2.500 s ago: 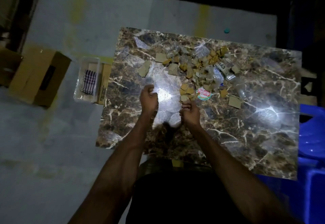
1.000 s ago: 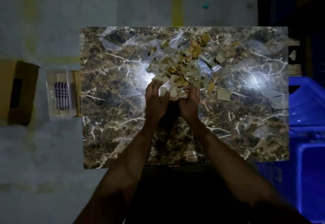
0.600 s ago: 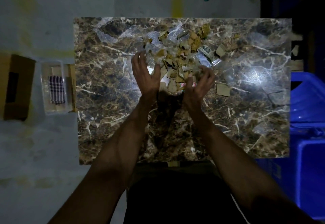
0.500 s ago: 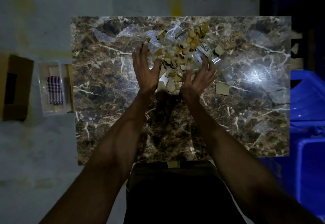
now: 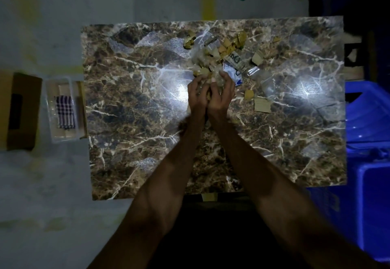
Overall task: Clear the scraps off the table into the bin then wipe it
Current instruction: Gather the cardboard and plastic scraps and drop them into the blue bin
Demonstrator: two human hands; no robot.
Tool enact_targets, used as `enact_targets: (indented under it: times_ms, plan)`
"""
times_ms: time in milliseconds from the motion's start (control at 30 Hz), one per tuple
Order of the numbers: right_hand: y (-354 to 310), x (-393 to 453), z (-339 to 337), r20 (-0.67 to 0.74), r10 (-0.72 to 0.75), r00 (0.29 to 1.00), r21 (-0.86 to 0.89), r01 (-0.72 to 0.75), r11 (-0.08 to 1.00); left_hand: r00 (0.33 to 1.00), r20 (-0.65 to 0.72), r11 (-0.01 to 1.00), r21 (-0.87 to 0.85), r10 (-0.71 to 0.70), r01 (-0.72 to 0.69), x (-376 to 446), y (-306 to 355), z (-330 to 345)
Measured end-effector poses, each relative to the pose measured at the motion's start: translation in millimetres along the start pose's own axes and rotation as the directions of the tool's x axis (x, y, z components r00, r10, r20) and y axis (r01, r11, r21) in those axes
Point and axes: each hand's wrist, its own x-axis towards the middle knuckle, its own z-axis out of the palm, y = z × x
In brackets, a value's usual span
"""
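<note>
A brown marble-patterned table [image 5: 130, 133] carries a heap of cardboard and plastic scraps [image 5: 213, 55] near its far middle. My left hand [image 5: 196, 95] and my right hand [image 5: 221, 93] are pressed together at the near edge of the heap, fingers curled round a clump of scraps between them. Loose cardboard pieces [image 5: 261, 104] lie just right of my hands. Clear plastic scraps [image 5: 168, 45] lie flat at the far left. A blue bin [image 5: 367, 121] stands against the table's right side.
On the floor to the left stand a clear plastic tub [image 5: 61, 110] with a checked cloth [image 5: 65, 112] in it and a cardboard box [image 5: 21, 110]. A second blue container [image 5: 375, 209] sits at the near right.
My hands were spread open on both sides of the heap half a second ago. They have come together and closed on a clump of scraps. The heap is now tighter.
</note>
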Motion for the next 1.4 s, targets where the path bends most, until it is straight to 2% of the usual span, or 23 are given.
enact_targets:
  times_ms: [100,267,467,567,667,800,933,1067,1233,1300,1400]
  plan:
    - [-6,-2,-7,0.044,0.102,0.994,0.084,-0.105,0.991,0.988,-0.044,0.982,-0.123,-0.151,0.144,-6,9,7]
    - [-16,-2,-19,0.088,0.104,0.991,0.118,-0.114,0.986,0.983,-0.066,0.964,-0.219,-0.172,0.153,-21,25,14]
    - [-35,-7,-48,0.15,0.139,0.979,0.179,-0.165,0.97,0.986,-0.124,0.981,-0.175,-0.108,0.086,-51,42,26]
    - [-54,-7,-68,0.137,0.135,0.981,0.274,-0.168,0.947,0.985,-0.166,0.989,-0.143,-0.05,0.026,-64,58,38]
    - [-66,-8,-88,0.131,0.148,0.98,0.278,-0.18,0.944,0.981,-0.192,0.993,-0.114,0.003,-0.025,-79,67,48]
    - [-63,-14,-107,0.24,0.164,0.957,0.293,-0.233,0.927,0.976,-0.204,0.986,-0.13,0.075,-0.103,-101,70,58]
    - [-49,-16,-120,0.292,0.192,0.937,0.359,-0.294,0.886,0.977,-0.212,0.98,-0.181,0.04,-0.079,-125,77,68]
    - [-50,-23,-136,0.282,0.215,0.935,0.372,-0.313,0.874,0.978,-0.204,0.986,-0.149,0.044,-0.076,-144,79,75]
    - [-60,-27,-163,0.225,0.174,0.959,0.443,-0.26,0.858,0.984,-0.168,0.989,-0.13,0.054,-0.076,-162,82,83]
    - [-61,-32,-172,0.194,0.18,0.964,0.478,-0.253,0.841,0.99,-0.132,0.988,-0.133,0.057,-0.075,-169,81,84]
    - [-62,-42,-180,0.188,0.222,0.957,0.444,-0.285,0.849,0.992,-0.076,0.989,-0.109,0.096,-0.104,-184,84,86]
